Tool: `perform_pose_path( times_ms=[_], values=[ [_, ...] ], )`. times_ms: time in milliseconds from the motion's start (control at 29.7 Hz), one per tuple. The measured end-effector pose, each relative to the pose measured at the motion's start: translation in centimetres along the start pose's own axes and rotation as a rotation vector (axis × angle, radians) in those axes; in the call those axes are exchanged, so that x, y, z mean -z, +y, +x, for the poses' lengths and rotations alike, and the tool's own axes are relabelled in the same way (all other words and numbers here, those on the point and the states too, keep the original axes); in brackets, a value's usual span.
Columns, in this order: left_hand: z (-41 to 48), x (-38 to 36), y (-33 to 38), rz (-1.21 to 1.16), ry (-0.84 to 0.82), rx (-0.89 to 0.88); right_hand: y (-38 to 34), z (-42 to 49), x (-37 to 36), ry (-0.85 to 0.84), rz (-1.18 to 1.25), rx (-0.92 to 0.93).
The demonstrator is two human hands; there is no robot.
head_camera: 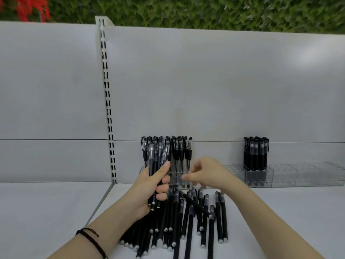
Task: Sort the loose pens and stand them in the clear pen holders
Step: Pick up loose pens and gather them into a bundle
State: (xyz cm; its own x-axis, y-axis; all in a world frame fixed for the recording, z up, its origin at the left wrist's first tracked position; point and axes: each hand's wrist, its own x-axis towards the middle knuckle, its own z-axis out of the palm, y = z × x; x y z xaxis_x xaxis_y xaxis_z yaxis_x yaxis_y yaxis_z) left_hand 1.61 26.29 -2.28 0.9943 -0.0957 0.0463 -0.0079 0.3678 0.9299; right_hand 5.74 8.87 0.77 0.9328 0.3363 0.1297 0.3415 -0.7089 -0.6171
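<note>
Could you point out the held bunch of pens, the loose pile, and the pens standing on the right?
Held bunch of pens (154, 162), head view: upper barrels.
Loose pile (175, 212), head view: a central pen's barrel.
Pens standing on the right (255, 156), head view: their barrels.

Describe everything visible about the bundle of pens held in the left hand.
The bundle of slim black pens looks like matte plastic barrels with translucent smoky caps and silvery end plugs. The left hand grips it mid-length, fingers curled round it, thumb lying up its side. It stands nearly upright, caps up, held over the loose black pens lying on the white shelf, before the upright pens in the clear plastic holder.
</note>
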Motion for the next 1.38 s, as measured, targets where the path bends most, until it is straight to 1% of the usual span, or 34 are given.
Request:
perform_pose_path(
  times_ms=[34, 101, 168, 303, 437, 605, 740, 908, 1042, 1110, 1210, 1378],
  values=[
    [0.0, 0.1, 0.1, -0.002, 0.014, -0.010, 0.3, -0.1, 0.2, -0.057, -0.142, -0.048],
    [0.1, 0.3, 0.1, -0.013, 0.033, -0.020, 0.8, -0.1, 0.2, -0.135, -0.319, -0.140],
    [0.1, 0.4, 0.1, -0.016, 0.040, -0.015, 1.1, -0.1, 0.1, -0.121, -0.411, -0.195],
    [0.2, 0.5, -0.1, -0.022, 0.039, -0.012, 1.2, -0.1, -0.1, -0.062, -0.533, -0.217],
    [0.1, 0.5, -0.1, -0.022, 0.038, -0.014, 1.5, 0.2, -1.0, -0.063, -0.539, -0.244],
    [0.1, 0.4, -0.1, -0.013, 0.041, -0.008, 2.3, 0.7, -1.2, -0.066, -0.439, -0.242],
    [-0.1, 0.1, 0.0, 0.013, 0.037, -0.020, 2.3, 0.7, -1.4, -0.107, -0.318, -0.230],
    [-0.3, 0.0, 0.0, 0.043, 0.042, 0.000, 2.1, 0.9, -2.1, -0.118, -0.333, -0.197],
    [-0.3, 0.1, -0.1, 0.063, 0.046, 0.006, 2.0, 1.0, -2.0, -0.112, -0.221, -0.180],
    [-0.3, 0.0, -0.1, 0.057, 0.043, 0.007, 1.9, 0.9, -1.4, -0.110, -0.100, -0.174],
    [-0.4, -0.1, 0.0, 0.051, 0.045, -0.005, 1.5, 0.6, -0.4, -0.127, 0.157, -0.160],
    [-0.5, -0.3, 0.0, 0.053, 0.040, 0.010, 1.0, 0.2, 0.7, -0.108, 0.567, -0.062]
  ],
)
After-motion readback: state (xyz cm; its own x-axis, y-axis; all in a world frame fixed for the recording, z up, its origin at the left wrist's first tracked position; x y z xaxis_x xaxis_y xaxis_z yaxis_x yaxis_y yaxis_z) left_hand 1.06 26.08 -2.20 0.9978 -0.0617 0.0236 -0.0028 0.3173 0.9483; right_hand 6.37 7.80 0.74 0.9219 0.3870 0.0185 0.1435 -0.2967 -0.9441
